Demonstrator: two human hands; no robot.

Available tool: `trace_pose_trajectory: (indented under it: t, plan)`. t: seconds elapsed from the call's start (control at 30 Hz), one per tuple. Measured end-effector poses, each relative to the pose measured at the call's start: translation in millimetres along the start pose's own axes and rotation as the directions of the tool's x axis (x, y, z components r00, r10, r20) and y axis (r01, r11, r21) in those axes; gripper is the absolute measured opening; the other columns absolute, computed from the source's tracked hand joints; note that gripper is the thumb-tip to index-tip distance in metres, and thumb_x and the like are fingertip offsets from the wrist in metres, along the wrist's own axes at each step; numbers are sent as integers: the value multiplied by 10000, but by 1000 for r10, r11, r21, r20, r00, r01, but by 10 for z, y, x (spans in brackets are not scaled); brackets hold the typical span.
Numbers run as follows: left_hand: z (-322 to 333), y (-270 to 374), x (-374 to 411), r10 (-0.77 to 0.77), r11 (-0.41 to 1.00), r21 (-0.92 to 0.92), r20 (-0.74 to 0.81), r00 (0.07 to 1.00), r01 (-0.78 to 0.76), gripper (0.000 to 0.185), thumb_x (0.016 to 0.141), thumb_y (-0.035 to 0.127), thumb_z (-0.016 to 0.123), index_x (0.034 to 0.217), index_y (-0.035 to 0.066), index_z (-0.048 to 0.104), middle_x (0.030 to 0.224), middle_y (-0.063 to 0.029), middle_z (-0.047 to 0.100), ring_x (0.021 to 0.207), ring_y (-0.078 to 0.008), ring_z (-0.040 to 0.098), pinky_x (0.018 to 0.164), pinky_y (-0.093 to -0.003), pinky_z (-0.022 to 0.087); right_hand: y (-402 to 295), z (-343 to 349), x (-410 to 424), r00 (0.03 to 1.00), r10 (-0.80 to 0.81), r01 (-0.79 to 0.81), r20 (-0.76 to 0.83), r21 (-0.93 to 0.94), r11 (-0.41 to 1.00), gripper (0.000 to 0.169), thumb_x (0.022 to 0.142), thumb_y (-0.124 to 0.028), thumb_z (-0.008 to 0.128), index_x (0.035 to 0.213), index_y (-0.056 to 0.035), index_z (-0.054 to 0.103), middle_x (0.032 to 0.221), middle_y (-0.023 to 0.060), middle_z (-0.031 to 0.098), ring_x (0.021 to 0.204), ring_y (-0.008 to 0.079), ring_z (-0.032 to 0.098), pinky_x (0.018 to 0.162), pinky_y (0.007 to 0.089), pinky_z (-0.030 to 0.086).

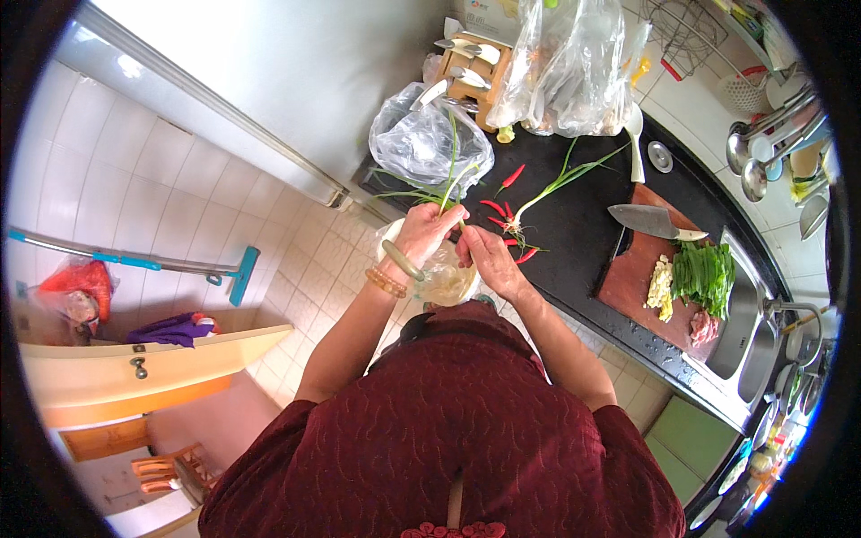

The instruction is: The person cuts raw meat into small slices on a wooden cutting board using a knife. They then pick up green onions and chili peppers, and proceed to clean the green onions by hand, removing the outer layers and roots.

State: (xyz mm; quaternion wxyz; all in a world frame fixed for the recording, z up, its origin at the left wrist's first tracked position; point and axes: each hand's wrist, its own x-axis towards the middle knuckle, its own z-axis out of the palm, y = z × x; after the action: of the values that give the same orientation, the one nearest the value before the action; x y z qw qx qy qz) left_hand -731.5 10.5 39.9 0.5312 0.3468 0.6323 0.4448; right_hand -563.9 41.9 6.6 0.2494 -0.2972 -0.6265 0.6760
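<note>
My left hand (425, 235) is closed around green onions (449, 188), whose leaves spread up toward a clear plastic bag. Close beside it, my right hand (490, 259) pinches the lower end of the stalks with thumb and fingers. Below both hands is a bin (451, 276) lined with a clear bag. On the black counter (572, 228) to the right lie more green onions (538, 195) with roots attached, and several red chilies (512, 177). A wooden cutting board (622, 289) holds a cleaver (642, 220), cut greens (703, 272), chopped pale pieces, perhaps garlic (660, 286), and pink meat (703, 327).
An open clear plastic bag (430, 141), a knife block (494, 84) and filled plastic bags (578, 74) stand at the counter's back. A white spoon (636, 144) and a small metal lid (660, 156) lie near the wall. The sink (730, 346) is right of the board.
</note>
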Motion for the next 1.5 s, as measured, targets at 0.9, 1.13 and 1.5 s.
trace_pose_trajectory:
  t: [0.9, 1.13, 1.5]
  plan:
    - [-237, 30, 2, 36, 918, -397, 143, 989, 24, 232, 933, 208, 516, 968, 15, 641, 665, 20, 517, 508, -46, 390, 455, -197, 282, 218, -28, -72, 941, 249, -85, -230, 549, 831, 299, 1032, -248, 477, 1055, -8, 654, 903, 52, 664, 763, 126, 606, 721, 288, 530]
    - [-215, 147, -111, 55, 972, -232, 134, 989, -23, 278, 920, 194, 493, 1030, -10, 646, 685, 32, 495, 545, -37, 395, 473, -191, 277, 141, -127, -1, 944, 234, -53, -234, 591, 805, 263, 1012, -266, 545, 1052, -34, 662, 876, 18, 646, 803, 104, 597, 729, 273, 513]
    - [-75, -97, -137, 14, 927, -374, 123, 992, 33, 241, 945, 150, 653, 1164, 49, 666, 784, 60, 539, 626, -6, 432, 497, -163, 299, 86, 105, 103, 906, 68, 52, -418, 267, 962, 165, 986, -180, 638, 953, -25, 686, 764, -39, 621, 679, 49, 540, 631, 212, 457]
